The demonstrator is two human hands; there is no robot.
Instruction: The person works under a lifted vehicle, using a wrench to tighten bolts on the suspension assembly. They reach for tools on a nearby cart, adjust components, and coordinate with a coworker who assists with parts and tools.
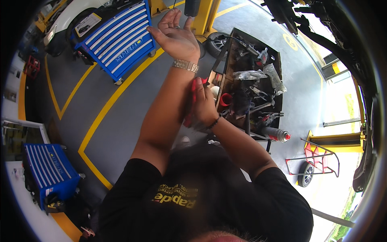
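My left hand is raised with the palm up and its fingers apart, holding nothing. A metal-band watch circles that wrist. My right hand, with a dark beaded bracelet, grips a red rag against the inner side of my left forearm. Part of the rag hides behind my fingers. Just right of it stands a tool tray full of loose items: pliers, clear plastic bags, a red cup and a spray can lying at its near edge.
A blue tool cabinet stands at the far left, another cabinet at the near left. Behind the tray are a wheel and a yellow lift post. Dark vehicle parts hang at upper right. A red-framed trolley stands right.
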